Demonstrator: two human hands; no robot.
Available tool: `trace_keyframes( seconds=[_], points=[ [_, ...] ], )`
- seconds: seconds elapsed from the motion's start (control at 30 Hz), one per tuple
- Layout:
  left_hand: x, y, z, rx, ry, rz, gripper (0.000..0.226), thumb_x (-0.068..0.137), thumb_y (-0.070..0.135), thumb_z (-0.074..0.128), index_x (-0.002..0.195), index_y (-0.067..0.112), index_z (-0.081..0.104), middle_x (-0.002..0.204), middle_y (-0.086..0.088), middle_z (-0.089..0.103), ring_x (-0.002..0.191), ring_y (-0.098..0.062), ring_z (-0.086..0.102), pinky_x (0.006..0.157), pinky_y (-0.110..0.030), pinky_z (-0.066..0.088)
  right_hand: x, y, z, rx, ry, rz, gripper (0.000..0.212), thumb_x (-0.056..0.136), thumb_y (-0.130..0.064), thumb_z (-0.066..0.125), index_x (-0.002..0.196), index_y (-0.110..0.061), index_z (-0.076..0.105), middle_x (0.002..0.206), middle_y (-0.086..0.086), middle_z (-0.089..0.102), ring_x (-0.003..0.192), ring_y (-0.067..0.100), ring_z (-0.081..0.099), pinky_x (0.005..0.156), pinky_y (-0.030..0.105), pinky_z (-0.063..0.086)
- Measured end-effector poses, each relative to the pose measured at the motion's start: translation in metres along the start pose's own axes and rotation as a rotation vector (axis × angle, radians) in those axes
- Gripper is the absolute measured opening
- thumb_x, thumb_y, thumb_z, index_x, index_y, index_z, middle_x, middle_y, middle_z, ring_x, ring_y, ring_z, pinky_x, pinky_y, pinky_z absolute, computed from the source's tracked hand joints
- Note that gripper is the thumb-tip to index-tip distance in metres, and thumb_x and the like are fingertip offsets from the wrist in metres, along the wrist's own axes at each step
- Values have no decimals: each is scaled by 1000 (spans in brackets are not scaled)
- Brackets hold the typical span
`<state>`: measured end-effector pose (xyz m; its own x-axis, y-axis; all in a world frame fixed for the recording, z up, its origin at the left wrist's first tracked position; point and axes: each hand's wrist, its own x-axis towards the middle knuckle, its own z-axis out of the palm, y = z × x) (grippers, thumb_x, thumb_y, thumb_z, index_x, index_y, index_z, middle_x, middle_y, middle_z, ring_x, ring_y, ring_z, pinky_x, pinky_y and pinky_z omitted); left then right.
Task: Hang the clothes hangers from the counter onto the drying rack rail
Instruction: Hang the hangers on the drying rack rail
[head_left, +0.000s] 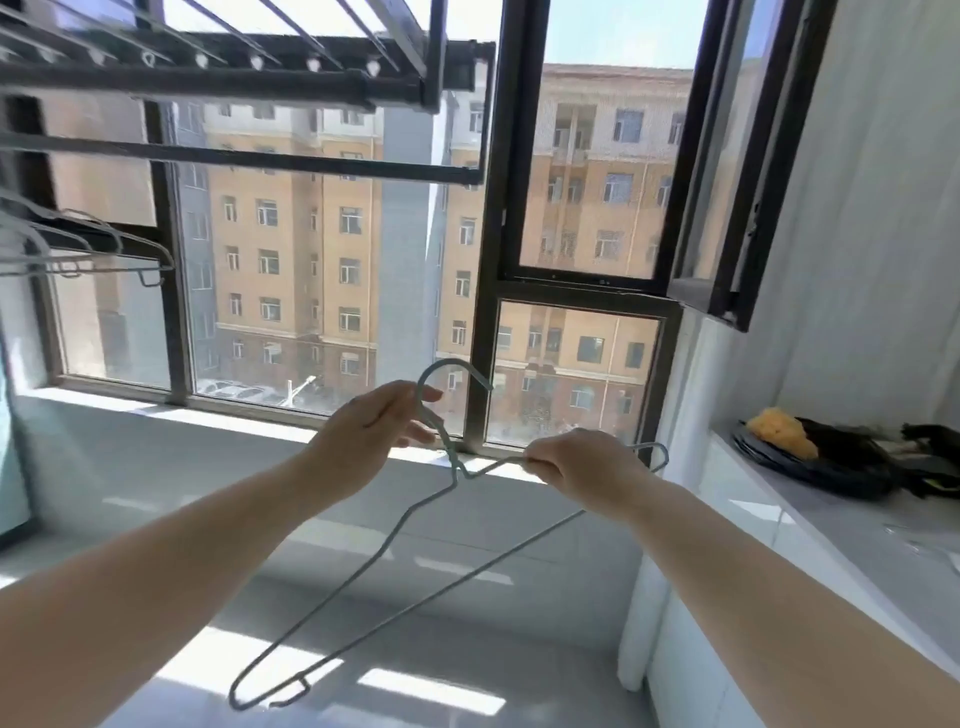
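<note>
Pinched the hanger (457, 465) neck with the left hand (379, 421), gripped its shoulder with the right hand (576, 462), mid-air, well below the drying rack rail (260, 158). Partway done, seemingly: other hangers (104, 249) hanging far left.

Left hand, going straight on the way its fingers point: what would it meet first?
The left hand points right and away, pinching the hanger at its neck. Beyond that, the dark window frame post looks first in line, though depth is unclear.
</note>
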<state>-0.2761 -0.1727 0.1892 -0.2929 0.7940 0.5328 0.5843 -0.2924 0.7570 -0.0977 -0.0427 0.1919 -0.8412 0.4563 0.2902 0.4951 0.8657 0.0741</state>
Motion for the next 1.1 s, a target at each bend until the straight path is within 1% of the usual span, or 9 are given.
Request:
trace_keyframes(
  seconds=[0.1,0.2,0.27,0.47,0.67,0.8,0.9,1.0,1.1],
  points=[
    [-16,-15,-53,70,-40,-77,28,96,23,29,87,28,55,80,9,65,68,-3,64,69,-23,48,37,-44,-4,63,85,-41,27,97,-26,39,99,-10,61,96,12,67,84,27,57,63,27,30],
    [-33,-34,-110,353,-105,-83,11,92,23,45,97,31,51,78,17,61,64,5,61,65,-15,47,76,-92,-9,141,142,-45,27,96,-26,41,101,-11,63,97,11,68,88,29,61,67,31,41],
    [-43,-45,-149,459,-78,-96,20,90,18,50,105,31,49,73,17,60,54,9,58,57,-7,46,101,-125,-11,188,159,-44,27,96,-27,43,103,-12,64,98,10,68,87,29,62,71,32,45],
    [-64,-58,-254,709,169,-41,29,90,16,50,119,22,51,67,19,54,41,7,51,42,-6,41,175,-217,-19,235,236,-91,28,96,-28,43,103,-12,64,98,11,68,87,28,61,76,35,49],
    [-69,-69,-329,762,409,-31,28,90,16,51,118,21,53,78,5,64,45,7,42,47,-7,36,238,-291,-27,269,301,-163,29,96,-27,41,103,-12,64,97,10,70,88,28,62,78,32,50],
    [-64,-77,-370,805,512,-53,28,90,16,51,117,21,55,81,3,69,46,4,42,52,-22,38,278,-326,-34,258,346,-213,28,96,-26,41,108,-12,62,101,10,68,90,27,61,74,29,46],
    [-57,-85,-399,839,572,-56,28,89,15,52,117,19,56,83,1,71,48,7,43,54,-23,39,306,-349,-42,238,354,-241,29,96,-26,41,116,-14,58,111,8,66,100,26,60,82,33,48],
    [-40,-88,-425,883,601,-52,29,89,14,52,118,18,56,82,0,70,48,5,43,52,-22,41,333,-365,-54,216,486,-295,29,95,-24,43,119,-13,57,120,6,62,114,23,52,96,31,37],
    [-17,-88,-444,936,623,-27,30,91,14,49,120,15,54,85,-4,70,46,2,44,48,-21,39,359,-370,-71,-9,736,-348,29,94,-19,43,119,-12,57,126,5,57,124,23,41,105,33,19]
  ],
)
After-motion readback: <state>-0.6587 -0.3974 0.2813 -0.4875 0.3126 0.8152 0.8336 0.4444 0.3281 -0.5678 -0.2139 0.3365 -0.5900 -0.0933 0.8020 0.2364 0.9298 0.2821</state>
